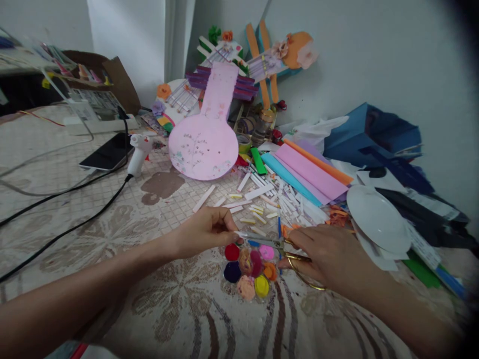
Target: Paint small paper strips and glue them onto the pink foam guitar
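While my left hand [204,230] pinches the end of a narrow white paper strip [245,235] between closed fingertips, my right hand [329,257] is clamped on a pair of gold-handled scissors [284,245], fingers through the loops. I see the blades lying almost level, pointing left toward the strip, just above a small paint palette [249,271] with round wells of red, purple, pink, orange and yellow; whether the blades are parted or meeting on the paper I cannot tell. Beyond my hands, many cut white strips [262,199] lie scattered on the patterned tablecloth [168,304], beside folded sheets of coloured paper [310,172] and a white plate [377,219]. A pink guitar-shaped cutout [207,134] leans upright farther back, with a glue gun [139,152] and a phone [108,151] to its left. I judge the cutting well under way: a heap of strips is finished, this one in hand, and uncut sheets remain.
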`<state>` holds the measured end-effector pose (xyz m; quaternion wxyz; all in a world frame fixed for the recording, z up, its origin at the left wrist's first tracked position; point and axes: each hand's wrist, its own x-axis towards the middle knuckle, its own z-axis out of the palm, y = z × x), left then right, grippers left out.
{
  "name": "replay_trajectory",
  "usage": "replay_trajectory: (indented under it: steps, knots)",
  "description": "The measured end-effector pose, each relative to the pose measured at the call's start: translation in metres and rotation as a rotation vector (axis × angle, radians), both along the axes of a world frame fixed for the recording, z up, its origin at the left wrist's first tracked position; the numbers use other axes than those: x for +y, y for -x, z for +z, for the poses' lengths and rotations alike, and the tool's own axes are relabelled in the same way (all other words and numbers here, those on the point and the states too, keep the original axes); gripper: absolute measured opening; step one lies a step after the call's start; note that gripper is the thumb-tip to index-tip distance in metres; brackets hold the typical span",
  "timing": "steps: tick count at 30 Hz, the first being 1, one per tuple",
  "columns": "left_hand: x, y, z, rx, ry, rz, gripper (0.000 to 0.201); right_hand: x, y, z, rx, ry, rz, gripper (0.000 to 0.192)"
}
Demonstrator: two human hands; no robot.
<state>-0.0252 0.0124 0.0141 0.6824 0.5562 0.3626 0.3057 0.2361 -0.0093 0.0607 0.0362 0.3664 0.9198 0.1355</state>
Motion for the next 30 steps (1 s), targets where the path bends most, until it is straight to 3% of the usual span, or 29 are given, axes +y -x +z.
replay_trajectory:
  steps: [16, 19, 24, 30]
  knots:
    - [0.000, 0.001, 0.001, 0.011, -0.006, -0.006, 0.016, 0.004, -0.003, -0.007, 0.044, -0.048, 0.026, 0.032]
    - [0.001, 0.001, 0.001, 0.027, -0.008, 0.010, 0.017, 0.006, -0.011, -0.012, 0.080, -0.035, -0.122, 0.031]
    - [0.004, 0.002, -0.001, 0.072, -0.032, 0.047, 0.021, 0.010, -0.052, -0.034, 0.059, -0.096, -0.558, 0.026]
    - [0.008, 0.003, 0.000, 0.099, -0.047, 0.125, 0.021, 0.008, -0.098, -0.060, 0.104, -0.191, -0.749, 0.022]
